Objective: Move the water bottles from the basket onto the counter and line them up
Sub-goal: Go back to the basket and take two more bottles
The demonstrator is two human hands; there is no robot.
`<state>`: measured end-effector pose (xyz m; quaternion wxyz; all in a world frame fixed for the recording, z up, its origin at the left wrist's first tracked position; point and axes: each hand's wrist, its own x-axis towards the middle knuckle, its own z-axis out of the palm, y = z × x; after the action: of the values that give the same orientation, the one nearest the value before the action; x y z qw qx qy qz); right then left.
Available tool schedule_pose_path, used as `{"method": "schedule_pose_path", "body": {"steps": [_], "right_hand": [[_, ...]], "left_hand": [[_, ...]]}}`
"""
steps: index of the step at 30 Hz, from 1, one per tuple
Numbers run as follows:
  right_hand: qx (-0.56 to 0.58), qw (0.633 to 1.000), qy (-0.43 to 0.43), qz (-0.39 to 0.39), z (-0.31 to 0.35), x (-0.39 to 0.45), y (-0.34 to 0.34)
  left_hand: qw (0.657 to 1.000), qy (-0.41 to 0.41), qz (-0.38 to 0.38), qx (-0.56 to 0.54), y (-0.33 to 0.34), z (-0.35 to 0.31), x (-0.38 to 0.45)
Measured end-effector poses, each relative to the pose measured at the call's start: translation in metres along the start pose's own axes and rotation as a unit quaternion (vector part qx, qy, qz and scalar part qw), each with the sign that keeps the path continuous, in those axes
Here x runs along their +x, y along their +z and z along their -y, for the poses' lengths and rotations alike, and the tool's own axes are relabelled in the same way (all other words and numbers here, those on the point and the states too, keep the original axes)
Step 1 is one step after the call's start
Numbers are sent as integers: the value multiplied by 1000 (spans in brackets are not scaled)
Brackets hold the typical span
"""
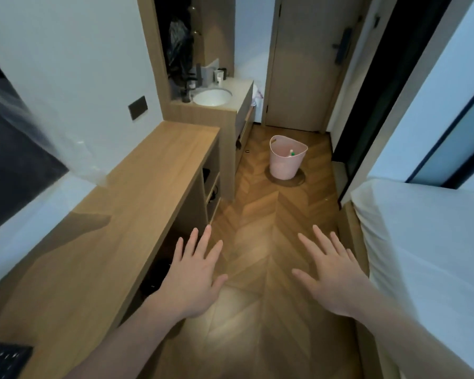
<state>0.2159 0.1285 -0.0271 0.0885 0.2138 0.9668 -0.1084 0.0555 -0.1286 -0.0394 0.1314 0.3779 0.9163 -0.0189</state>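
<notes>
Two spread hands, left hand (196,272) and right hand (334,272); one pink basket (283,162).

left hand (195,274) and right hand (333,280) spread over floor, pink basket (283,162) well ahead, counter (137,203) left

The herringbone wood floor (263,214) carries a pink basket (285,160) at 12 o'clock, standing upright on a dark round mat (298,181). The wooden counter (137,187) lies at 9 o'clock.
</notes>
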Motion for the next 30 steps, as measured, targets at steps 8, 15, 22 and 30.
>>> {"method": "schedule_pose_path", "body": {"steps": [8, 15, 22, 30], "right_hand": [[19, 998, 55, -3, -84, 92, -13], [38, 997, 66, 24, -163, 200, -44], [28, 998, 40, 41, -244, 310, -92], [20, 999, 0, 47, -286, 436, -137]], "left_hand": [[998, 58, -30, 13, -37, -49, 144], [998, 41, -44, 11, -59, -104, 282], [999, 4, -46, -1, -89, -133, 401], [999, -22, -42, -15, -117, -143, 515]]}}
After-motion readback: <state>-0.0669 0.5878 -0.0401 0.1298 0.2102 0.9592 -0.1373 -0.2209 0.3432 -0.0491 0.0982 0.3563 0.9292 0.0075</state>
